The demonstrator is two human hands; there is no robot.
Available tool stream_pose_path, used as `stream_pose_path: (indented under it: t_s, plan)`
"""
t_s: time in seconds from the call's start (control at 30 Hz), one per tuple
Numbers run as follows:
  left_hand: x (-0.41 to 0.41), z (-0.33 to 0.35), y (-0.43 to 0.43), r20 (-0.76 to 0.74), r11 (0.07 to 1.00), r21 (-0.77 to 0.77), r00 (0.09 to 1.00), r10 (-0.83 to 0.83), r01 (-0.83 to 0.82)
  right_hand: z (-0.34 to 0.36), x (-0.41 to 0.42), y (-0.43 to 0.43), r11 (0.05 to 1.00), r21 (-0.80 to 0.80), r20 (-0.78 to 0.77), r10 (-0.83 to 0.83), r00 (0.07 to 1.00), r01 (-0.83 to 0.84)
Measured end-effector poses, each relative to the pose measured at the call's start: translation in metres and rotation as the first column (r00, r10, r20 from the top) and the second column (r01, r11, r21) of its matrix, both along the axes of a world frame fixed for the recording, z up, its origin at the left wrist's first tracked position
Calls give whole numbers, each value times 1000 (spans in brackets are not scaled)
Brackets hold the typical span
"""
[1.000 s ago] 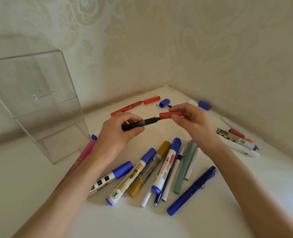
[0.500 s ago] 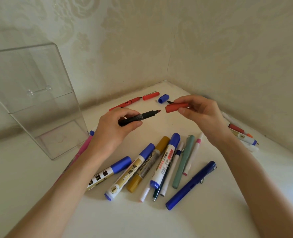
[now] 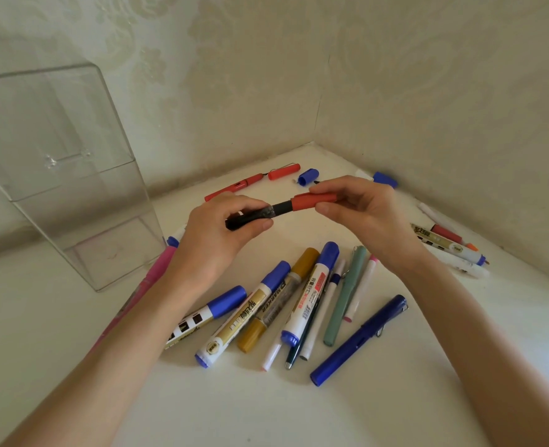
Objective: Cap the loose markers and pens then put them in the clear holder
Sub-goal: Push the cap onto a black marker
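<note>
Left hand [image 3: 215, 240] is grasping the black marker barrel [image 3: 250, 217] between thumb and fingers, holding it above the white surface [image 3: 395, 398]. Right hand [image 3: 363, 217] is pinching the red cap [image 3: 312, 201], which is sitting over the barrel's right end; how fully it is seated I cannot tell. Marker is lying roughly level, cap end slightly higher, near frame centre.

Clear holder [image 3: 63, 175] is standing upright at about 9 o'clock from the hands, well apart from them, with nothing visible inside.

At 6 o'clock, under the hands, a fan of capped pens is lying on the surface: blue-capped markers [image 3: 308, 298], a gold marker [image 3: 279, 298], a green pen [image 3: 347, 295], a dark blue pen [image 3: 360, 340]. At 12 o'clock, near the corner, a red pen [image 3: 234, 188] is lying with its red pen cap [image 3: 284, 171] off just beside its tip, and a loose blue cap [image 3: 308, 177] is lying nearby. At 3 o'clock more markers [image 3: 450, 250] are lying along the wall. A pink pen [image 3: 157, 272] is lying at 8 o'clock beside the holder.
</note>
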State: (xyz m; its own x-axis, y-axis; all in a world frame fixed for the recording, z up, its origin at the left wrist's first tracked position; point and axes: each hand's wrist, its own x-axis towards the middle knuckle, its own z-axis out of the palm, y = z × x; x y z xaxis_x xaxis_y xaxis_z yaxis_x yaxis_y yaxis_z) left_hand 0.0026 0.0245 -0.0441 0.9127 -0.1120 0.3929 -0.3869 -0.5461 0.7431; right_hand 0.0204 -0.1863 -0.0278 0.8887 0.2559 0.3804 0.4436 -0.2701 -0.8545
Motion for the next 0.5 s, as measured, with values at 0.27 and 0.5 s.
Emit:
stream_pose_path:
  t_s: [0.27,0.5]
  plan:
    - [-3,0,-3,27,999,-4,999,-44,44,-6,-3,9,999,-30,-9,44,999,-44]
    - [-6,4,-4,126,998,39,991,-46,41,-5,-3,12,997,65,-63,55,997,-50]
